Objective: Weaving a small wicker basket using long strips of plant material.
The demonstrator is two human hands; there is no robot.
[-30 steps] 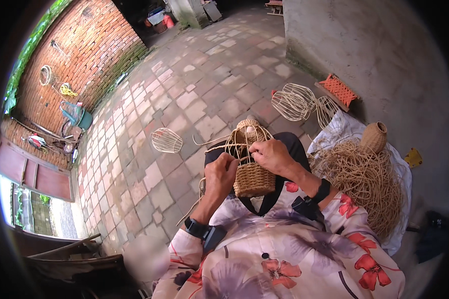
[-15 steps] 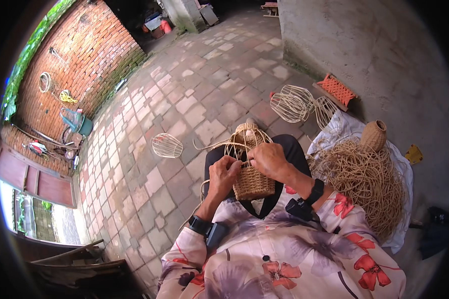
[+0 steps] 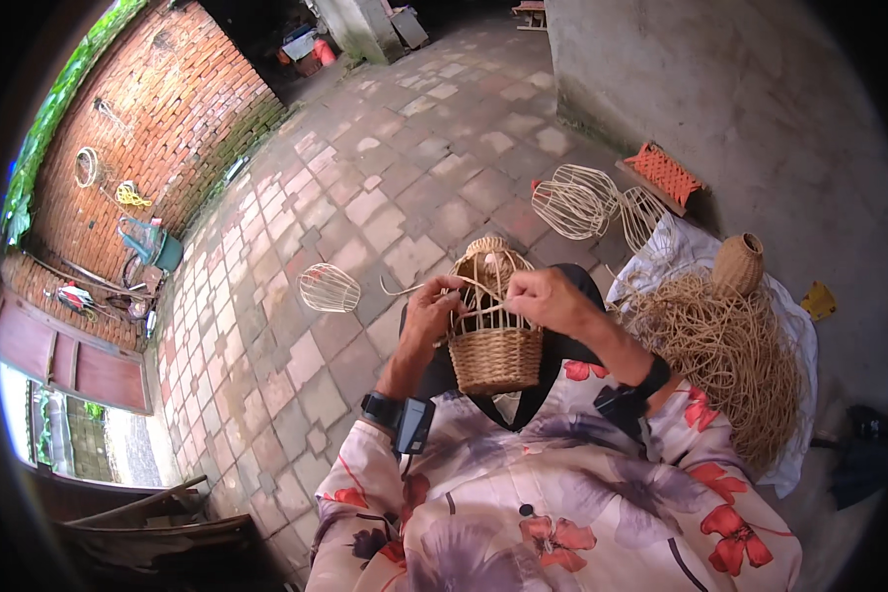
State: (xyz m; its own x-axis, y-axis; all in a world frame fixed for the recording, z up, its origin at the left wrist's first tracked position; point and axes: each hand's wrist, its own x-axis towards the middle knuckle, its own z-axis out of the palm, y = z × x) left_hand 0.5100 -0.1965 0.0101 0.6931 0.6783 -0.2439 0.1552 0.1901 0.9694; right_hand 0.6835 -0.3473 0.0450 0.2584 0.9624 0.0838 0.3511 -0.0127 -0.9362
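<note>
A partly woven wicker basket (image 3: 495, 361) sits in my lap, its lower wall closely woven and its bare ribs rising to a woven ring at the far end. Pinched at the left side of those ribs, my left hand (image 3: 430, 310) grips a thin cane strand (image 3: 481, 312). My right hand (image 3: 547, 300) has its fingers closed on cane at the right side, just above the woven wall. Strands cross in front of the ribs between the two hands. The fingertips of both hands are partly hidden.
To my right, a heap of loose cane (image 3: 715, 350) lies on a white cloth (image 3: 787, 459) with a finished woven vessel (image 3: 738, 266). Open cane frames (image 3: 574, 204) lie beyond, beside an orange-topped stool (image 3: 666, 178). Another frame (image 3: 329, 287) rests on the paving (image 3: 296, 375) at left.
Both hands have lifted from the woven rim and moved apart, the left leftward and the right slightly rightward. Strands now stretch between them, and more of the basket wall shows.
</note>
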